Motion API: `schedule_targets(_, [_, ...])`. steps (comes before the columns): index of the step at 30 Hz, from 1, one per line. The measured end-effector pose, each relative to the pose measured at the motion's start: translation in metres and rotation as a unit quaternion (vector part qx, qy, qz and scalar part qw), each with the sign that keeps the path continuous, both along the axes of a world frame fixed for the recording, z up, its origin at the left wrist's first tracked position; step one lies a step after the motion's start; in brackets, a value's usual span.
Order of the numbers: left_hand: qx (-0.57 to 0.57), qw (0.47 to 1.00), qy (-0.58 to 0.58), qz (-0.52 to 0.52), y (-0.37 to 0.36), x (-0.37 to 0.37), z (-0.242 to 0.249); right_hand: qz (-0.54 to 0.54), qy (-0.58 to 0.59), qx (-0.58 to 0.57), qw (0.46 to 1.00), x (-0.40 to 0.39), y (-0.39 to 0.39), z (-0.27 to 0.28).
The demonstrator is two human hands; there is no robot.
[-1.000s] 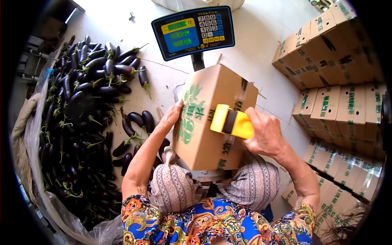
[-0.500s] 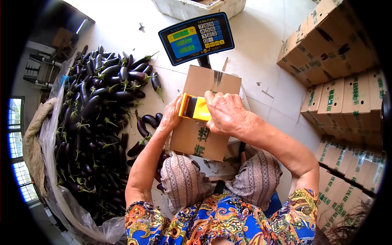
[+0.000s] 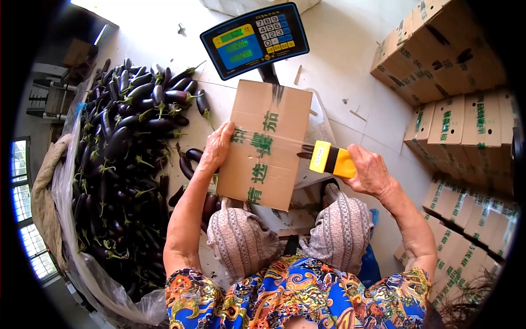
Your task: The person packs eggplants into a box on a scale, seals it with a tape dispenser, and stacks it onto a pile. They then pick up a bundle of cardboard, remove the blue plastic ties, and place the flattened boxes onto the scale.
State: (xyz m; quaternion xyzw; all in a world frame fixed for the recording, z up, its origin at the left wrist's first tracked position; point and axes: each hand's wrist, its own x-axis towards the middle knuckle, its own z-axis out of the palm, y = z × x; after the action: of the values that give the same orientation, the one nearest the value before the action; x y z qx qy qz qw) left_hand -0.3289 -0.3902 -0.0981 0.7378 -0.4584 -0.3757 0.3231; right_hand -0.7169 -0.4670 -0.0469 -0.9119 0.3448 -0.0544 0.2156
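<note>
A cardboard box (image 3: 290, 118) with green printed characters lies on the scale in front of my knees. My left hand (image 3: 218, 143) grips its left edge, fingers on the top face and the thumb out of sight. To the right of the box, my right hand (image 3: 370, 170) is closed around a yellow tape dispenser (image 3: 332, 159). A shiny clear strip of tape (image 3: 268, 138) runs across the box top toward the dispenser. Behind the box stands the scale's display (image 3: 255, 41), with lit green readouts and a keypad.
A large heap of eggplants (image 3: 126, 181) fills the floor at left, edged by plastic sheeting (image 3: 76, 219). Stacked cartons (image 3: 438, 60) stand at the right. A white foam container (image 3: 257, 5) is at the top. Part of the scale platform (image 3: 320, 118) shows right of the box.
My right hand has drawn the tape dispenser from the box's left side across to beyond its right edge, leaving a strip. My left hand stays at the left edge. The view shifted slightly.
</note>
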Motion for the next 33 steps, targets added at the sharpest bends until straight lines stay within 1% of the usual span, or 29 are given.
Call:
schedule_targets(1, [0.008, 1.000, 0.006, 0.001, 0.001, 0.000, 0.001, -0.007, 0.005, -0.002, 1.000, -0.009, 0.000, -0.011])
schedule_targets(5, [0.023, 1.000, 0.015, -0.006, 0.000, 0.004, 0.002, -0.018, -0.067, -0.005, 0.998, -0.035, 0.000, -0.048])
schedule_targets(11, [0.015, 0.999, 0.033, -0.005, 0.001, 0.005, 0.001, -0.077, -0.034, 0.014, 0.996, -0.101, 0.021, -0.111])
schedule_targets(13, [0.017, 0.999, 0.045, -0.001, 0.000, 0.004, 0.002, -0.093, -0.037, 0.032, 0.994, -0.107, 0.028, -0.114])
schedule_targets(16, [0.010, 0.999, 0.037, -0.003, -0.001, 0.004, 0.002, -0.106, -0.004, 0.017, 0.994, -0.120, 0.034, -0.117])
schedule_targets(17, [-0.003, 1.000, 0.019, -0.001, 0.000, 0.003, 0.001, -0.118, 0.003, 0.039, 0.992, -0.125, 0.036, -0.120])
schedule_targets(18, [0.005, 0.999, 0.033, 0.000, 0.000, 0.002, 0.001, -0.118, 0.027, 0.043, 0.992, -0.122, 0.036, -0.117])
schedule_targets(20, [0.016, 0.998, 0.058, 0.002, -0.001, 0.003, 0.002, -0.118, 0.074, 0.047, 0.989, -0.097, 0.025, -0.110])
schedule_targets(22, [0.016, 0.999, 0.049, -0.001, 0.000, 0.004, 0.002, -0.114, 0.179, 0.078, 0.974, -0.053, 0.012, -0.105])
schedule_targets(23, [0.015, 0.999, 0.044, -0.002, -0.001, 0.002, 0.004, -0.098, 0.205, 0.074, 0.971, -0.033, 0.007, -0.119])
schedule_targets(25, [0.002, 0.999, 0.035, 0.005, 0.000, -0.002, 0.003, -0.060, 0.236, 0.092, 0.966, 0.020, -0.004, -0.127])
schedule_targets(26, [-0.007, 1.000, 0.028, 0.005, 0.000, -0.003, 0.001, -0.072, 0.242, 0.112, 0.961, 0.053, -0.009, -0.131])
schedule_targets(27, [-0.019, 1.000, 0.021, 0.007, -0.001, -0.003, -0.001, -0.024, 0.288, 0.051, 0.956, 0.088, -0.010, -0.123])
schedule_targets(30, [-0.003, 1.000, 0.030, -0.007, -0.002, -0.004, 0.006, 0.076, 0.329, 0.016, 0.941, 0.097, -0.031, -0.129])
schedule_targets(31, [0.001, 0.999, 0.041, -0.007, -0.005, -0.002, 0.007, 0.104, 0.235, -0.149, 0.955, 0.079, -0.016, -0.122])
schedule_targets(32, [0.005, 0.999, 0.053, -0.002, -0.005, 0.000, 0.005, 0.047, 0.337, -0.002, 0.940, 0.094, -0.018, -0.125])
schedule_targets(33, [0.015, 0.998, 0.063, 0.002, 0.001, 0.000, 0.001, 0.028, 0.331, -0.001, 0.943, 0.095, -0.015, -0.124])
